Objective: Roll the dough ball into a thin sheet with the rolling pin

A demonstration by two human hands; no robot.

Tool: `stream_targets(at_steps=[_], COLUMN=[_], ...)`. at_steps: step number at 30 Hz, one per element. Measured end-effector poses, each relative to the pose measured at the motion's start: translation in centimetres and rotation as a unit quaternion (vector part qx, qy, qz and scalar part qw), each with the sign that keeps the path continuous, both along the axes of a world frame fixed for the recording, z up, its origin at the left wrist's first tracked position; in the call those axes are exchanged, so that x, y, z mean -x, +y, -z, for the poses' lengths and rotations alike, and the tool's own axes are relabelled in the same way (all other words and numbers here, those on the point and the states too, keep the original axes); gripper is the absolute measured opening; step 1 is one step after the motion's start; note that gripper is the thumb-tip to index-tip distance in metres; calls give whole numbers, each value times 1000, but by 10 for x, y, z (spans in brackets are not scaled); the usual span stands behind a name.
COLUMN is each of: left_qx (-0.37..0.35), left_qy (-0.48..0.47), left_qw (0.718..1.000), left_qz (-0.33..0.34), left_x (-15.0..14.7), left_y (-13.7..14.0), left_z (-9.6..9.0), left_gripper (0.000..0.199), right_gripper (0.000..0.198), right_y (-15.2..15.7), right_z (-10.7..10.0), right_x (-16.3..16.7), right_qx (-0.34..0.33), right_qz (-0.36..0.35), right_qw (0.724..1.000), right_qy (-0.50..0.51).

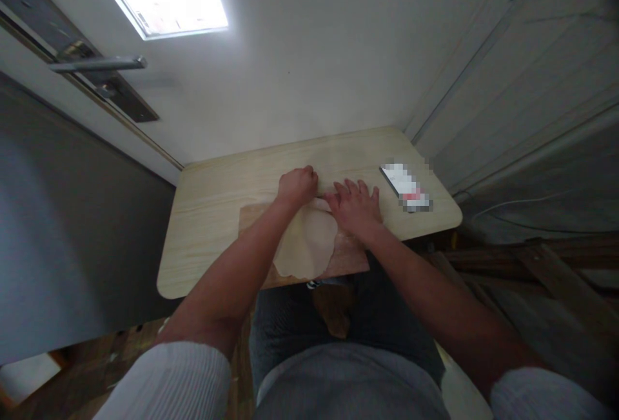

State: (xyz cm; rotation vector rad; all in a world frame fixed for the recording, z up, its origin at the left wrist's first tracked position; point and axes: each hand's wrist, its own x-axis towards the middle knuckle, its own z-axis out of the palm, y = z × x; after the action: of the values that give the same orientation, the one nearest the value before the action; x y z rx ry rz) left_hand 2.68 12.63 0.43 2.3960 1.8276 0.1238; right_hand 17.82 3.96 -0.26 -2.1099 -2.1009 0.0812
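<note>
A pale, flat sheet of dough [307, 246] lies on a brown wooden board [348, 253] at the front edge of a small light-wood table [217, 213]. My left hand [297, 186] is closed into a fist at the dough's far edge; what it grips is hidden. My right hand [355, 206] lies flat beside it with fingers spread, pressing on the far right part of the dough and board.
A phone [405, 188] lies on the table's right side. A white door with a metal handle [97, 64] stands at the left, a white wall behind, cabinet panels at the right. My knees sit under the table's front edge.
</note>
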Motion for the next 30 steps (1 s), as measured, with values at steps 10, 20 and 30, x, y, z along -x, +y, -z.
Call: stream_targets(at_steps=[10, 20, 30], left_qx=[-58, -106, -92], left_qy=[-14, -46, -21], left_qw=[997, 986, 989], left_qz=[57, 119, 117], left_x=[18, 45, 41], left_y=[-34, -64, -60], left_z=[-3, 3, 0], left_gripper=[42, 46, 47], right_gripper=[62, 75, 72], right_y=[-42, -92, -88], right_z=[-2, 1, 3], right_x=[17, 43, 41], right_qx=[-34, -60, -69], right_qz=[-17, -61, -55], right_qw=[999, 996, 996], right_qy=[-1, -1, 3])
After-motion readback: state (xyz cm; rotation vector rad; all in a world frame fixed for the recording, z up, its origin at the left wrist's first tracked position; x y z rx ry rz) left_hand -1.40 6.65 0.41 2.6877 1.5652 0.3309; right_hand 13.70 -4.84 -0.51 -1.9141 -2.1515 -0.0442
